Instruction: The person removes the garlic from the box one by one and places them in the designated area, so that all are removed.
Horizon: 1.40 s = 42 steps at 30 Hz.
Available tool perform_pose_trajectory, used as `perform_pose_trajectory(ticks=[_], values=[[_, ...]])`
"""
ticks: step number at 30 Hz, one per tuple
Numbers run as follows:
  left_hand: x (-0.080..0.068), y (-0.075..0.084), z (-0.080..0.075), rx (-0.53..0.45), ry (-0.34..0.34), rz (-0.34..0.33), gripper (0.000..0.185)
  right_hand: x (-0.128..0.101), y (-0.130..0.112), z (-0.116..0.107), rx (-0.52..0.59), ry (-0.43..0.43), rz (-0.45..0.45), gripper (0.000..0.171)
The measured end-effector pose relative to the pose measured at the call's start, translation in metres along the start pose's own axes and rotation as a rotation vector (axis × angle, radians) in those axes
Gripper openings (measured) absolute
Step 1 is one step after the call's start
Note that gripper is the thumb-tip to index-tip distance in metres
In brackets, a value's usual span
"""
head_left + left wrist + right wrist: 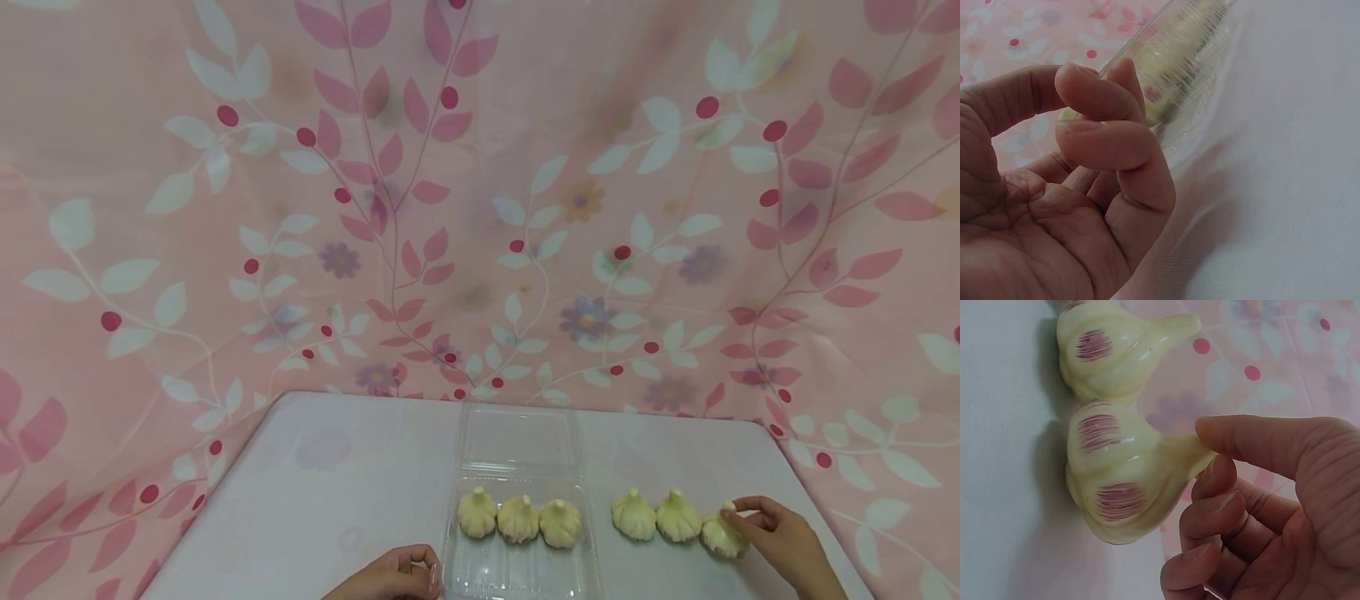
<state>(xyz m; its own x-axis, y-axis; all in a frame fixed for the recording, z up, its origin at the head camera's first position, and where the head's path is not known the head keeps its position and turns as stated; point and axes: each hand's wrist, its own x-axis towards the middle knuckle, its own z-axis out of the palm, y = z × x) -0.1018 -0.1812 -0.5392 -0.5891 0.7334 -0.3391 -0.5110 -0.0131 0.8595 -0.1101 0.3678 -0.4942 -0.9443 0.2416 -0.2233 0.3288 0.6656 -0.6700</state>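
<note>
On the right of the head view, my right hand (783, 537) pinches the stem of a garlic bulb (724, 535), the outermost of three in a row. The right wrist view has thumb and fingertips around that stem; the bulb (1119, 481) is pale with purple streaks. Two more garlic bulbs (677, 517) sit left of it. A clear plastic clamshell box (517, 579) lies with three garlic bulbs (518, 520) along its far side. My left hand (397, 573) grips the box's near left edge with bent fingers, which partly hide the rim in the left wrist view.
The box's transparent lid (519, 439) is folded back toward the far edge of the white table (322, 500). Behind the table hangs a pink curtain (480, 208) with leaves and flowers, which also runs along both sides.
</note>
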Motion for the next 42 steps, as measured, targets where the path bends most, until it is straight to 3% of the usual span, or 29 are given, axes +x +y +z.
perform_pose_trajectory(ticks=[24, 32, 42], values=[[-0.0008, 0.0003, 0.0013, 0.001, 0.002, 0.003, 0.004, 0.0002, 0.002, 0.001, -0.001, 0.012, -0.034, 0.06], [0.0007, -0.0005, -0.0003, 0.001, -0.037, 0.049, 0.008, -0.0019, -0.0012, 0.0003, -0.009, -0.017, -0.024, 0.065], [0.0002, -0.0001, 0.0, -0.019, -0.017, 0.017, 0.005, -0.006, -0.0044, -0.0012, -0.04, -0.031, -0.059, 0.064]])
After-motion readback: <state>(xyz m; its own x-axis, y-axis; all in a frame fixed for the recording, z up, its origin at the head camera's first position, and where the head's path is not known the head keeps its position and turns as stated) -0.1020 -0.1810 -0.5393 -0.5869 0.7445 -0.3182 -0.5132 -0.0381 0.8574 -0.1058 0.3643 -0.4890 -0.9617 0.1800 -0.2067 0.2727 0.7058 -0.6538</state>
